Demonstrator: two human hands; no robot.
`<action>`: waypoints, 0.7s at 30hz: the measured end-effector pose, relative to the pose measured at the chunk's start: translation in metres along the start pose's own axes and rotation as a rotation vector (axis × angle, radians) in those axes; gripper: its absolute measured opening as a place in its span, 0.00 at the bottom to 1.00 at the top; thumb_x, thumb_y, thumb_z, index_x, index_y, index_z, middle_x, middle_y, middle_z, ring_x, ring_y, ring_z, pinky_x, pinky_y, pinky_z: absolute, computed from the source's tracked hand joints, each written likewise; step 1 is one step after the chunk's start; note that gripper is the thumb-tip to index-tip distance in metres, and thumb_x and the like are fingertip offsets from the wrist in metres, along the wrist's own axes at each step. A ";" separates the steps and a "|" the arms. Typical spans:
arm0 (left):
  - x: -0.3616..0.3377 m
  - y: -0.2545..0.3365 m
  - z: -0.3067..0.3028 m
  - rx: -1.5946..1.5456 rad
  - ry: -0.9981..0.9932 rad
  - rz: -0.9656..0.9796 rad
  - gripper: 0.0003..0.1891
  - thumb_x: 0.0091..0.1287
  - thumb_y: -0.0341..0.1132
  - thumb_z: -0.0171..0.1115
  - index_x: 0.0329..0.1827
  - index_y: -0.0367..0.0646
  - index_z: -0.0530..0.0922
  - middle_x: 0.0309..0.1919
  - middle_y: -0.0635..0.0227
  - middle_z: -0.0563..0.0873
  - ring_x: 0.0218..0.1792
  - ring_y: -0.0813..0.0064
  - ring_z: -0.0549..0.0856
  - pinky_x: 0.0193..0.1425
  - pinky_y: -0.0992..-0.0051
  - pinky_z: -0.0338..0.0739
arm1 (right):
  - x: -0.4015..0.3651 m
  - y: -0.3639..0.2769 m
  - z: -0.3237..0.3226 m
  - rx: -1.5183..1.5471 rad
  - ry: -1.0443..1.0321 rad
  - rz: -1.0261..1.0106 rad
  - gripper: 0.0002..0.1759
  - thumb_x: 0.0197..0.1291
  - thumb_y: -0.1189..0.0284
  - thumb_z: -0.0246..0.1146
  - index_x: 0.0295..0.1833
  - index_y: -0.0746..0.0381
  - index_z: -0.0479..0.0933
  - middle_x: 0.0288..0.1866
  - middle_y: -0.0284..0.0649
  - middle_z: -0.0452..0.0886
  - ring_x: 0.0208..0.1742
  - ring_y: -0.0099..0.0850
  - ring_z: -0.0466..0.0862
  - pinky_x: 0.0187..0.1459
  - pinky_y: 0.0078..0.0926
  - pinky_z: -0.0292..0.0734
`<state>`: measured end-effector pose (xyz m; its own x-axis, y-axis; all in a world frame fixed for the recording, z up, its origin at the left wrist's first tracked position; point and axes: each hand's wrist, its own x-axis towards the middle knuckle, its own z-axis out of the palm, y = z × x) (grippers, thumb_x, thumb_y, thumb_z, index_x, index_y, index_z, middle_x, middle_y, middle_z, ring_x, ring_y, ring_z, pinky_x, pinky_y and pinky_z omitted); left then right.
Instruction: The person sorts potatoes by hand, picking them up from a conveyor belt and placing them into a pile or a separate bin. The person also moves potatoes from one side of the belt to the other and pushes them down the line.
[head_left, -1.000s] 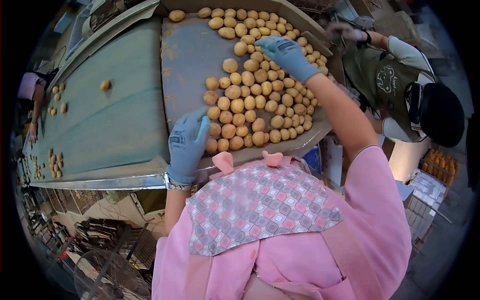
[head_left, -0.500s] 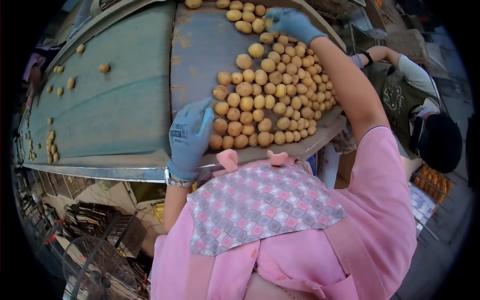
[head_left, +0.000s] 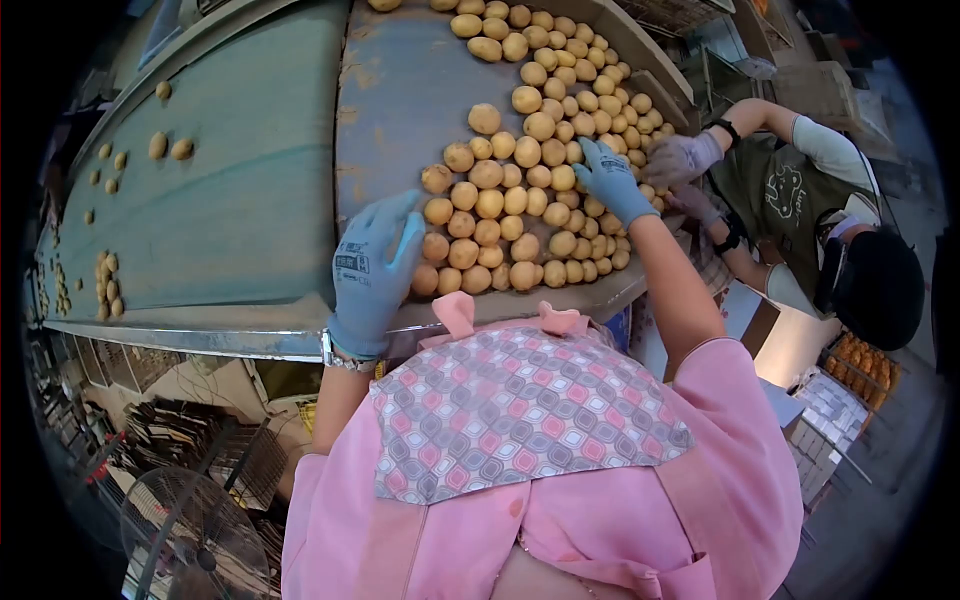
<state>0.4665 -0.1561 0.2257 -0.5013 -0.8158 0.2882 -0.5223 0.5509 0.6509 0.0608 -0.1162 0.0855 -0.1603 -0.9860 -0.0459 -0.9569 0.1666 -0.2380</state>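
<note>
Round, yellow-brown produce lies bunched on the flat grey panel; we do best touching it lightly, to avoid bruising. Our blue-gloved right hand rests among it, fingers slightly apart; our blue-gloved left hand is beside it, thumb and fingers apart. Beyond lie a wide green belt, a co-worker's gloved hand and a round wire-caged fan.

The left hand, in a blue glove, is at the near edge of the grey surface, just beside the round yellow-brown produce. The right hand, also gloved, is over the produce, with its fingers on or very near some pieces. At the far right end, a co-worker reaches two gloved hands toward the same pile. On the green belt lie some scattered pieces.
</note>
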 end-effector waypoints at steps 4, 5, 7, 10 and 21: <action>-0.006 -0.009 0.004 0.112 -0.021 0.118 0.14 0.76 0.27 0.64 0.62 0.38 0.86 0.53 0.56 0.90 0.52 0.57 0.89 0.59 0.63 0.83 | 0.012 0.003 -0.027 0.061 -0.248 0.189 0.31 0.70 0.54 0.66 0.74 0.54 0.74 0.68 0.50 0.80 0.62 0.52 0.86 0.62 0.51 0.83; -0.006 -0.004 0.001 0.132 -0.025 0.120 0.14 0.76 0.27 0.64 0.62 0.38 0.86 0.53 0.56 0.90 0.52 0.57 0.89 0.59 0.63 0.83 | 0.015 0.004 -0.033 0.084 -0.342 0.250 0.30 0.69 0.54 0.67 0.72 0.54 0.75 0.67 0.51 0.80 0.61 0.51 0.86 0.60 0.51 0.84; -0.001 0.000 -0.005 0.120 -0.011 0.107 0.14 0.76 0.27 0.64 0.61 0.38 0.86 0.53 0.56 0.90 0.52 0.57 0.89 0.59 0.63 0.83 | -0.003 -0.011 -0.042 0.007 0.028 0.035 0.21 0.70 0.58 0.66 0.62 0.56 0.78 0.57 0.48 0.83 0.54 0.47 0.88 0.52 0.47 0.85; 0.000 0.002 -0.008 0.071 0.022 0.072 0.14 0.76 0.28 0.64 0.61 0.37 0.86 0.53 0.56 0.90 0.52 0.57 0.89 0.59 0.63 0.83 | -0.007 -0.082 -0.095 -0.073 0.028 -0.361 0.18 0.71 0.65 0.66 0.62 0.56 0.78 0.55 0.47 0.83 0.51 0.45 0.88 0.49 0.41 0.85; 0.000 0.002 -0.004 -0.019 0.044 -0.094 0.14 0.75 0.28 0.64 0.61 0.38 0.86 0.50 0.55 0.90 0.49 0.56 0.89 0.57 0.63 0.83 | 0.104 0.021 -0.046 -0.345 0.165 -0.216 0.09 0.73 0.66 0.61 0.53 0.56 0.79 0.55 0.44 0.85 0.48 0.43 0.87 0.48 0.42 0.86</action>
<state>0.4686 -0.1562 0.2299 -0.4197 -0.8711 0.2550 -0.5523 0.4680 0.6899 0.0132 -0.2150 0.1203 0.0423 -0.9904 0.1317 -0.9931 -0.0273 0.1136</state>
